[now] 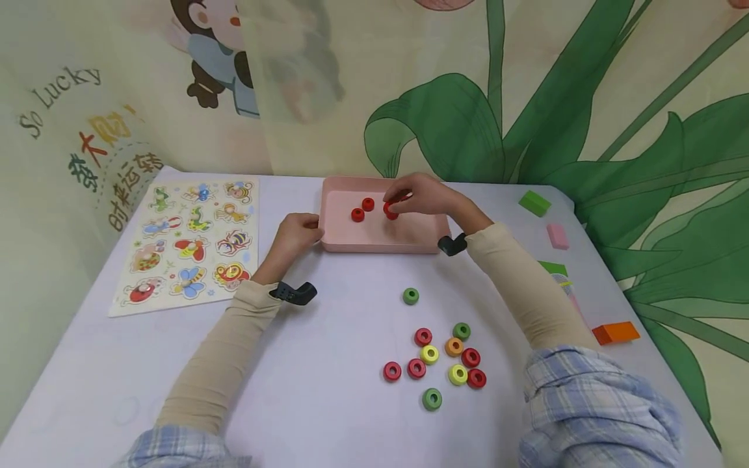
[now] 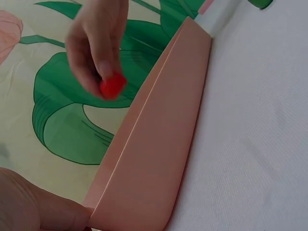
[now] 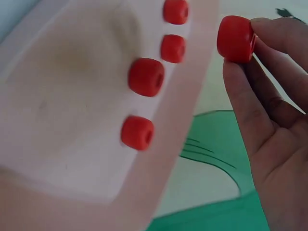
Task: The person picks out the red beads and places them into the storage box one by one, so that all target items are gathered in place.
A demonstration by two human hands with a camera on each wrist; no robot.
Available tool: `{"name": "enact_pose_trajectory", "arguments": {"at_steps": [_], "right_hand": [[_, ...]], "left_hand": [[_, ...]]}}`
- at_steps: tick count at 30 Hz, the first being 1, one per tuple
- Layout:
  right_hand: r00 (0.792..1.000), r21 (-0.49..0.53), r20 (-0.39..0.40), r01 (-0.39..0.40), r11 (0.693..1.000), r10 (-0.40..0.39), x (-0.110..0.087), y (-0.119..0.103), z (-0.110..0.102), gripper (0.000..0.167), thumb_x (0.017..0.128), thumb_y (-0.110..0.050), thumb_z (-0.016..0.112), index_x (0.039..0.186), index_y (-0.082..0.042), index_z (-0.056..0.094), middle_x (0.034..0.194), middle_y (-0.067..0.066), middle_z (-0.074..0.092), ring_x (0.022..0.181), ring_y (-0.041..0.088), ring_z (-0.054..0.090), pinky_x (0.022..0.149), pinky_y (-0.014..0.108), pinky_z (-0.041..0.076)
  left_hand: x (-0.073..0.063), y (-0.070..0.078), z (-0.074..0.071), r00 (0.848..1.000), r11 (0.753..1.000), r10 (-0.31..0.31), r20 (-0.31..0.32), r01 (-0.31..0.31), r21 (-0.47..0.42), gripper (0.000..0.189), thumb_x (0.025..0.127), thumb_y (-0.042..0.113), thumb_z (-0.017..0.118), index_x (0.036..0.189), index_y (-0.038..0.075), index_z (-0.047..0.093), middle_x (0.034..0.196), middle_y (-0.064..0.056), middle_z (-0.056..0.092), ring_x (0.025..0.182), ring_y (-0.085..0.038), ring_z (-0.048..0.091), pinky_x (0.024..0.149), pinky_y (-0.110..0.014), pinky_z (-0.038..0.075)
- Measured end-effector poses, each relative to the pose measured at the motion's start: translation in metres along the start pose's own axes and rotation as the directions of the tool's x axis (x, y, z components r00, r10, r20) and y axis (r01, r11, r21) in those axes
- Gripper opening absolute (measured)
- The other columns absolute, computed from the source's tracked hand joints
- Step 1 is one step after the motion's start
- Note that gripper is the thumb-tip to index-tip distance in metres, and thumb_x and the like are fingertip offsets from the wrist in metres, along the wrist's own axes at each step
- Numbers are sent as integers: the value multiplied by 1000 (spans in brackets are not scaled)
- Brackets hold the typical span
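A pink rectangular tray (image 1: pixel 380 248) lies at the back of the table. At its left end my left hand (image 1: pixel 294 237) grips the rim between thumb and fingers; its thumb (image 2: pixel 62 214) shows at the tray's corner. Above the tray's right half, my right hand (image 1: pixel 426 195) pinches a red bead (image 3: pixel 236 39) between thumb and fingertips. The bead is a rounded barrel with a hole. Several more red beads (image 3: pixel 146 77) sit inside the tray along one side; in the head view the right hand hides some of them.
Nearer the front lie several loose beads: red (image 1: pixel 392 371), green (image 1: pixel 432 399), yellow (image 1: pixel 458 374) and orange (image 1: pixel 454 346). A board of insect pictures (image 1: pixel 193 247) lies at left. Green (image 1: pixel 535 203), pink (image 1: pixel 558 236) and orange (image 1: pixel 616 333) blocks lie along the right side.
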State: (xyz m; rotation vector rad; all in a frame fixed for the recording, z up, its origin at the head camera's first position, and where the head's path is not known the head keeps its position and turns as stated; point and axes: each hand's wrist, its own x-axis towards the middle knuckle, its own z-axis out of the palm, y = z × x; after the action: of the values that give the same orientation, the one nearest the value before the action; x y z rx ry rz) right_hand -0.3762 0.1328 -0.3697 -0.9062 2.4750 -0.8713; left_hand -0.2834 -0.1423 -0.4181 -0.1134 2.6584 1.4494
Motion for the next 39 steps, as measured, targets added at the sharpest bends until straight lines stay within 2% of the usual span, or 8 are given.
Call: {"name": "enact_pose_trajectory", "arguments": {"at_steps": [4,9,15,19,25,30,39], "right_hand": [[993,-69,88,-71,995,77,23,2,10,25,92,-15,68,116,-7,71,111,5,65,99,20,59,84,30,52],[990,-40,130,-56,998,61,38,0,17,22,92,-15,68,113,-10,73,107,4,65,91,23,59,79,33,52],[986,-17,153,-66,998,68,43,6,19,20,92,-15,68,111,-10,73,102,5,66,88,26,60,78,36,52],[985,-50,165,-41,998,49,46,9,20,19,92,-15,69,110,-10,74,104,5,64,88,23,58,76,31,51],[982,-55,188,-11,998,21,48,9,22,16,91,-14,69,106,-10,75,97,4,68,82,21,57,71,30,48],[980,-56,194,-24,998,35,48,8,23,16,91,-14,69,106,-11,75,98,3,67,84,21,57,73,30,49],[980,-75,195,-25,997,39,46,7,24,18,91,-12,68,108,-11,75,101,3,66,87,21,57,75,30,50]], "left_hand": [[-1,-1,2,1000,1000,-10,7,10,1,39,90,2,57,127,-11,59,117,-25,64,98,-29,61,81,-32,49],[-3,-1,1,1000,1000,-6,0,6,-10,40,90,1,56,127,-12,58,117,-26,64,98,-29,61,81,-33,50],[-4,2,1,1000,1000,-5,6,5,-3,40,90,1,56,128,-11,58,118,-25,64,97,-28,61,81,-33,50],[-4,2,1,1000,1000,-2,5,2,1,40,90,2,55,128,-12,58,117,-25,64,97,-28,61,80,-33,50],[-5,2,0,1000,999,-9,13,10,-31,40,91,1,56,128,-13,56,117,-26,64,99,-28,61,81,-32,50],[-7,4,0,999,999,-35,18,36,-36,41,92,2,56,130,-12,55,119,-25,63,101,-29,61,84,-34,50],[-6,4,0,999,999,-42,14,42,-21,40,93,3,57,130,-11,56,122,-25,62,103,-31,61,86,-37,51]]}}
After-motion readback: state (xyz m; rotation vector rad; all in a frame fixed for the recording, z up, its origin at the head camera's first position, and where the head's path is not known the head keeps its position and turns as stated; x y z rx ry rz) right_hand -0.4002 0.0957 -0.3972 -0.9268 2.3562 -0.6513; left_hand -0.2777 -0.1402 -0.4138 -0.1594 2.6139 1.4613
